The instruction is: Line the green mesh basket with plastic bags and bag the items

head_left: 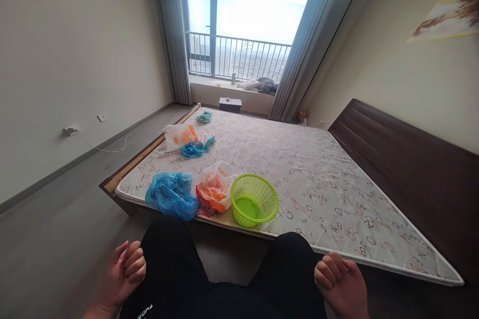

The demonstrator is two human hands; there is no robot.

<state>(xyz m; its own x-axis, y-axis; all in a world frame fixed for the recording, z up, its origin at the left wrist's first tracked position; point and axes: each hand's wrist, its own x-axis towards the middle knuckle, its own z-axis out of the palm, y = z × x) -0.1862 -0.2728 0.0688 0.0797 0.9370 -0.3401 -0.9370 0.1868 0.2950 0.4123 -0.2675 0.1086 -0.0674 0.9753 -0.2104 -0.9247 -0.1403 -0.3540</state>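
Note:
My left hand [127,269] is curled into a loose fist beside my left thigh, with nothing seen in it. On the other side, my right hand [342,279] is also closed beside my right knee, near the mattress edge, and no object shows in it. Neither hand touches the things on the mattress [262,144]. Along its near edge lie a crumpled blue plastic bag [172,194], a white plastic bag with orange-red print [215,187] and a green plastic basket [254,202]. The basket stands upright, and its visible inside holds nothing.
Farther back on the mattress are another white bag with orange print [179,135], a small blue bag [194,149] and a teal bundle [204,117]. A dark headboard [404,159] rises at right. A white cable [108,150] trails from the left wall.

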